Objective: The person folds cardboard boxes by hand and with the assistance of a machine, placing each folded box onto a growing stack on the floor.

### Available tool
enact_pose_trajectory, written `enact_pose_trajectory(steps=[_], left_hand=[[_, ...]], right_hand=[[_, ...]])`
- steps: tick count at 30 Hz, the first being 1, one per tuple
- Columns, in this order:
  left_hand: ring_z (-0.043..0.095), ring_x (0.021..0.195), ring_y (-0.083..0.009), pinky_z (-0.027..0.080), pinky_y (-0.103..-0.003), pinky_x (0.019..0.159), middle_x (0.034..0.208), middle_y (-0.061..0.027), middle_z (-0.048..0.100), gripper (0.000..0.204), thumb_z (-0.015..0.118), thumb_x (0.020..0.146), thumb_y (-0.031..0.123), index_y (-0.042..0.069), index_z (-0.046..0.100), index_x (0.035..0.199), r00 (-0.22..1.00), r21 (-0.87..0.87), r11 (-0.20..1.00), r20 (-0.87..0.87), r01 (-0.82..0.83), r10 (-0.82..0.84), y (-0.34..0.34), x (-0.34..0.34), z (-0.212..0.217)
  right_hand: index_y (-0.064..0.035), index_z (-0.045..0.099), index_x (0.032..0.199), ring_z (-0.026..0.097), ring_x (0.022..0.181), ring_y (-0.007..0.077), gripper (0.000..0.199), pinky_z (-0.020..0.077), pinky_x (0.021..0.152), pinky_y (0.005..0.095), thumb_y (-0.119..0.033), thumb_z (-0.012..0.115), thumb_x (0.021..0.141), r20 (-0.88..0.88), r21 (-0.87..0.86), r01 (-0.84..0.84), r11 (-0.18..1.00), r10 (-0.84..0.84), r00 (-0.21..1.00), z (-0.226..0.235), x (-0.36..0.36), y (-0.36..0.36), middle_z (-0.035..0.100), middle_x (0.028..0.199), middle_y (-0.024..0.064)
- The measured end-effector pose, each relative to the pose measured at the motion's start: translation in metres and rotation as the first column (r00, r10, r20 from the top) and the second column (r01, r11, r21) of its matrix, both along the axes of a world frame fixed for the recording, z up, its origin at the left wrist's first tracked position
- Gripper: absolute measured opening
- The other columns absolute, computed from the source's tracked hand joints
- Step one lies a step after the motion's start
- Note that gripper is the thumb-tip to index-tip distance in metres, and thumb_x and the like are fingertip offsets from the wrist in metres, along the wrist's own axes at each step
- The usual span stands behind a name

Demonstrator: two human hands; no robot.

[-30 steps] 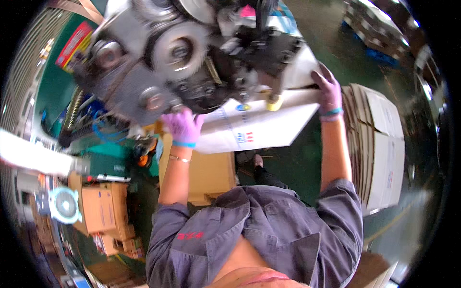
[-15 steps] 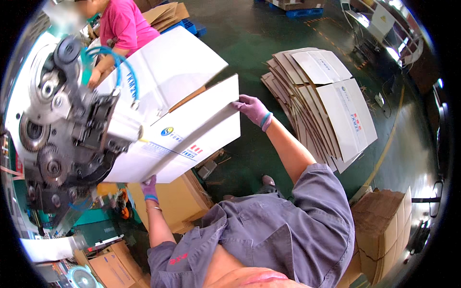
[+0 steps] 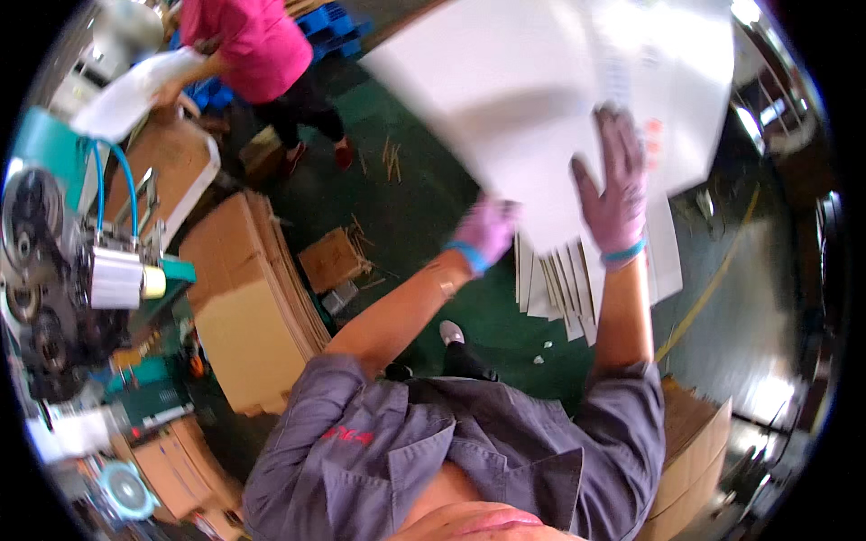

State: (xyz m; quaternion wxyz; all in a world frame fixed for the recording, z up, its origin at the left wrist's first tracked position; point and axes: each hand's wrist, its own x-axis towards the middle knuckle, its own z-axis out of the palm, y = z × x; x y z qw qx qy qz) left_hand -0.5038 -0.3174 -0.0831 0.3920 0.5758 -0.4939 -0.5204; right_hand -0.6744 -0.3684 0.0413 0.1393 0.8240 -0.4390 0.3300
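Observation:
A large white flattened carton (image 3: 532, 99) with printing spreads over the upper right, partly blurred. My left hand (image 3: 488, 231), in a purple glove with a teal cuff, has its fingers closed on the carton's near left edge. On the carton's upper face lies my right hand (image 3: 619, 185), gloved alike, palm down with fingers stretched and thumb apart. Beneath the carton, a stack of flattened white cartons (image 3: 564, 284) shows its edges; the carton hides most of that stack.
A dark geared machine (image 3: 54, 279) with blue hoses stands at the left. Near it are a stack of brown cardboard sheets (image 3: 248, 316) and a brown cardboard piece (image 3: 332, 260) on the floor. A co-worker in a pink shirt (image 3: 248, 45) handles a white sheet. A brown box (image 3: 699, 460) stands lower right.
The carton has moved from beside the machine at the left to over the stack at the right. My right hand has gone from gripping its edge to lying flat on it.

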Motion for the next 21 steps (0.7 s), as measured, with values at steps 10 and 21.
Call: enact_pose_trajectory(steps=[10,21], left_hand=[[0.055,0.111,-0.0306,0.046,-0.040,0.093,0.127,-0.0211,0.051,0.071,0.067,0.080,0.034,0.007,0.035,0.138,0.995,0.116,0.991,0.086,-0.063,0.053,0.143,0.084,-0.146],[0.047,0.122,-0.0356,0.039,-0.040,0.102,0.133,-0.0221,0.046,0.088,0.079,0.065,0.040,0.002,0.039,0.133,-0.316,0.408,-0.592,0.565,-0.695,0.762,0.443,0.319,-0.334]], right_hand=[[-0.0154,0.051,0.128,0.047,0.122,0.0363,0.044,0.0375,0.101,0.0481,-0.039,0.035,0.094,-0.658,0.732,0.655,0.189,0.445,0.607,-0.433,-0.190,0.052,0.045,0.135,0.0187],[-0.0103,0.058,0.119,0.056,0.107,0.0350,0.033,0.0480,0.090,0.0404,-0.025,0.053,0.090,-0.245,0.969,0.160,0.186,0.761,0.601,-0.378,0.051,0.157,0.055,0.125,0.0157]])
